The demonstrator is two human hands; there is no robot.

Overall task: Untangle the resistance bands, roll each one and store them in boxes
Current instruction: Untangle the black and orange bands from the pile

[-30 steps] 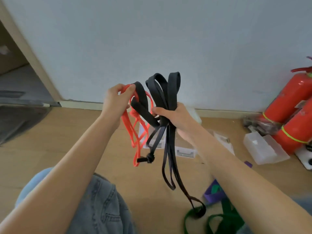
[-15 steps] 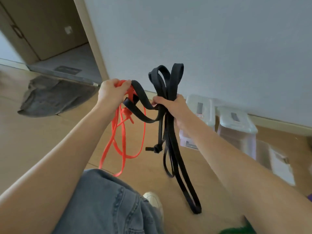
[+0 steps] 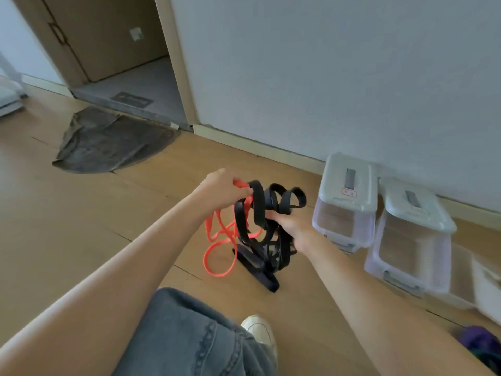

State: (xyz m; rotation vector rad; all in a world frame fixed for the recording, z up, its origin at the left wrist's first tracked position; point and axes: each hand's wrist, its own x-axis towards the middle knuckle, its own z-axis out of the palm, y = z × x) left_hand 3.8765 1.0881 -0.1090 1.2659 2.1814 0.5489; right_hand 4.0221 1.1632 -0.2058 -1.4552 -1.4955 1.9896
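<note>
My left hand [image 3: 221, 189] grips the top of an orange resistance band [image 3: 214, 253], whose loops trail down onto the wooden floor. Black resistance bands [image 3: 260, 210] are tangled with it; several black loops stick up between my hands. My right hand [image 3: 294, 226] holds the black bundle from the right side, low above the floor. The lower ends of the black bands [image 3: 257, 267] lie folded on the floor. Two clear storage boxes with grey lids [image 3: 347, 185] [image 3: 414, 210] stand to the right by the wall.
A dark mat [image 3: 108, 139] lies at the open doorway on the left. My jeans-clad knee [image 3: 189, 335] and a white shoe [image 3: 259, 329] are at the bottom. A purple band [image 3: 477, 340] shows at the lower right. Another clear box [image 3: 485, 283] sits at the right edge.
Both hands have lowered the tangled bands from chest height to the floor, where the band ends now pile up. My view has swung left, toward the doorway and mat.
</note>
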